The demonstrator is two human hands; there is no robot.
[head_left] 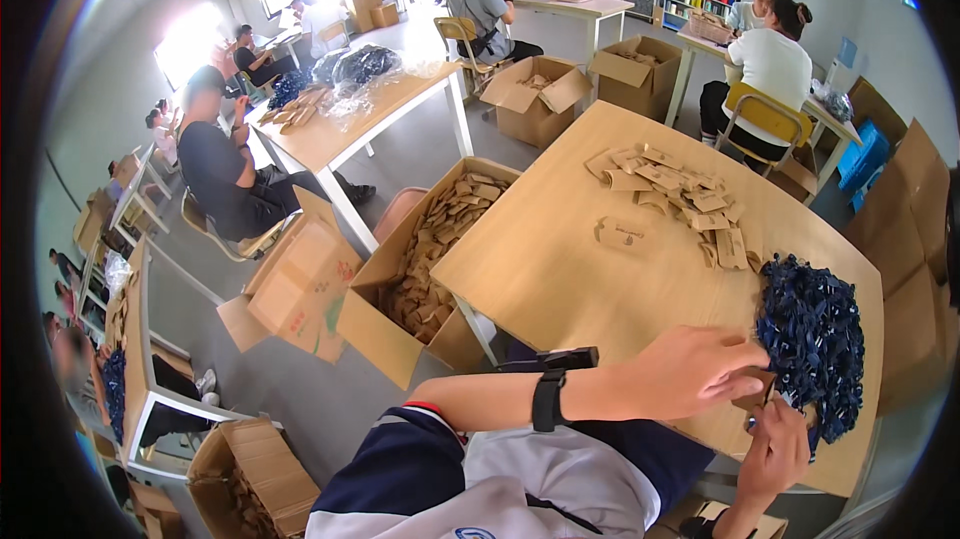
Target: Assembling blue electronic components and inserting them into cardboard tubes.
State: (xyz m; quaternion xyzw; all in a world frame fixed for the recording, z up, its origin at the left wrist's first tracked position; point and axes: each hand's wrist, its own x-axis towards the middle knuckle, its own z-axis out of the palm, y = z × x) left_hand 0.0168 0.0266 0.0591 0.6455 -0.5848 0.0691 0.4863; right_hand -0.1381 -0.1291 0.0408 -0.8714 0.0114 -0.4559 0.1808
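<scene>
At four o'clock in the view, the left hand (700, 367) and right hand (778, 447) both pinch a small folded brown cardboard packet (757, 392), partly hidden by fingers. From it, a dense heap of small navy-blue pieces (812, 344) sits at two o'clock, single shapes hard to make out, and overlapping flat brown cardboard sleeves (690, 201) lie at eleven o'clock, some mostly covered

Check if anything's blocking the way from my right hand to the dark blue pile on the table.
Nothing visible does: your right hand is right beside the dark blue pile. The brown packet in your left hand sits to the pile's left.
</scene>
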